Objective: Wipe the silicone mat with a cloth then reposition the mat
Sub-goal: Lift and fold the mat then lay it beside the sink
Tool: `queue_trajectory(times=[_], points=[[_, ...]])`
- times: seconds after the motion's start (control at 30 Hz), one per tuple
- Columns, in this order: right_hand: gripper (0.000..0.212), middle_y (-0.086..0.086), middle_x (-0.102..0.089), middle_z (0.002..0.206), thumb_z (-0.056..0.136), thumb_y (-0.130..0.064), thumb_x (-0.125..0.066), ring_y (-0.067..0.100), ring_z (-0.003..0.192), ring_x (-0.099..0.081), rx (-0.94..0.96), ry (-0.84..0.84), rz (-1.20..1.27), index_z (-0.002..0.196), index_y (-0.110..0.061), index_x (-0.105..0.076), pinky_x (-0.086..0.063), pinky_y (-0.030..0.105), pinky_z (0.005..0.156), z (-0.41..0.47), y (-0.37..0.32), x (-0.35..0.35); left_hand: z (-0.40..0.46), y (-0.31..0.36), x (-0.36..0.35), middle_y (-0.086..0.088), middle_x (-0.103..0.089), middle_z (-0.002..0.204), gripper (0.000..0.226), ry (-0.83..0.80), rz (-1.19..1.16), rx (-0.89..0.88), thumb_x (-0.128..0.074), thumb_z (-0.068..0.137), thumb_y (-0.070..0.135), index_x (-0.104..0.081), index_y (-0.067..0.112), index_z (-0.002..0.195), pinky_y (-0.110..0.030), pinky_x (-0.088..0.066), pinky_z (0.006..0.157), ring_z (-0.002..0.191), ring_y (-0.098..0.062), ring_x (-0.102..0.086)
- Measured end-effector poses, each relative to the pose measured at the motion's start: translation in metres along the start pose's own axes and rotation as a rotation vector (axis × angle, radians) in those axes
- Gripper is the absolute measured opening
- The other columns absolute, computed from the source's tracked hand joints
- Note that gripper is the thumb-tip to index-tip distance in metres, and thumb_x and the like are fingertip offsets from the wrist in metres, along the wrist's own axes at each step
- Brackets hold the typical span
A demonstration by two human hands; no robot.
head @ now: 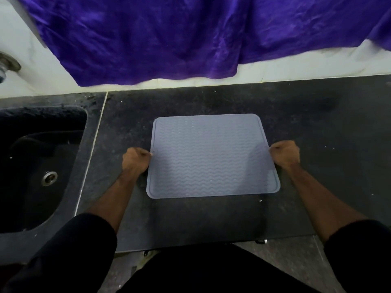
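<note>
Silicone mat point(212, 157), pale grey-blue with a wavy ribbed face and a raised rim, lies flat on the dark speckled worktop point(317, 144), roughly midway between its front and back edges and well to the right of the sink point(38, 166) sunk into the left end. Its near edge sits a little back from the worktop's front edge. The left hand point(136, 158) is closed in a fist-like pinch on the mat's left edge, about halfway along that side, and the right hand point(285, 153) is closed the same way on the right edge, directly opposite. Both grips look tight on the rim, though the fingertips curl under and are hidden from view.

No wiping cloth shows in either hand or on the worktop; the only fabric in view is the purple sheet point(169, 39) draped over the white wall behind the back edge. With both hands on the mat, the step in hand reads as the repositioning, so the wipe is probably done, though the mat's face gives no sure sign either way.

The next move likely calls for an even lift or slide with both hands together, since soft silicone will sag in the middle and may cling to the stone
</note>
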State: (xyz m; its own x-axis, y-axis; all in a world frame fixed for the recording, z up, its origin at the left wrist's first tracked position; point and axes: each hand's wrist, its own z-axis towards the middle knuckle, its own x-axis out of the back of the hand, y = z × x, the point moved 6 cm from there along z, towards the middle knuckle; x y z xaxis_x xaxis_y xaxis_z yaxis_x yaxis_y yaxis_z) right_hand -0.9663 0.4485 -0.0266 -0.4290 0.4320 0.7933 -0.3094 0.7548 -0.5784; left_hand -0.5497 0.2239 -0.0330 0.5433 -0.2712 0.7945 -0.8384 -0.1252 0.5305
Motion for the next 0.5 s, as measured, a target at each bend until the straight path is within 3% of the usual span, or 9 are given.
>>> queue_trajectory(times=[0.13,0.27,0.4,0.5], points=[[0.015,0.021,-0.071,0.093,0.085,-0.009,-0.064,0.035,0.089,-0.068,-0.102,-0.070,0.046,0.088,0.004,-0.071,-0.056,0.044,0.085,0.013,0.003,0.000,0.005,0.002,0.001,-0.015,-0.070,0.105,0.034,-0.030,-0.024,0.062,-0.074,0.081,0.035,-0.074,0.006,0.098,-0.029,-0.046,0.077,0.097,-0.031,-0.065],[0.019,0.019,-0.071,0.092,0.082,-0.018,-0.073,0.033,0.087,-0.068,-0.180,-0.106,0.114,0.086,0.001,-0.071,-0.057,0.046,0.085,0.014,0.003,-0.004,0.011,0.002,0.000,-0.018,-0.069,0.099,0.041,-0.080,-0.064,0.129,-0.079,0.075,0.036,-0.070,-0.001,0.092,-0.037,-0.054,0.077,0.090,-0.032,-0.068],[0.019,0.017,-0.070,0.096,0.082,-0.019,-0.073,0.031,0.090,-0.068,-0.230,-0.121,0.148,0.089,-0.002,-0.070,-0.057,0.047,0.085,0.012,0.003,-0.008,0.014,0.004,0.002,-0.015,-0.069,0.089,0.032,-0.079,-0.085,0.154,-0.082,0.073,0.033,-0.063,0.008,0.069,-0.034,-0.056,0.067,0.067,-0.024,-0.064],[0.015,0.017,-0.070,0.097,0.081,-0.016,-0.073,0.032,0.092,-0.067,-0.242,-0.123,0.192,0.087,-0.003,-0.070,-0.056,0.047,0.086,0.012,0.005,-0.009,0.016,0.000,0.001,-0.016,-0.070,0.087,0.029,-0.086,-0.124,0.181,-0.083,0.072,0.029,-0.063,0.008,0.067,-0.038,-0.059,0.073,0.071,-0.026,-0.066]])
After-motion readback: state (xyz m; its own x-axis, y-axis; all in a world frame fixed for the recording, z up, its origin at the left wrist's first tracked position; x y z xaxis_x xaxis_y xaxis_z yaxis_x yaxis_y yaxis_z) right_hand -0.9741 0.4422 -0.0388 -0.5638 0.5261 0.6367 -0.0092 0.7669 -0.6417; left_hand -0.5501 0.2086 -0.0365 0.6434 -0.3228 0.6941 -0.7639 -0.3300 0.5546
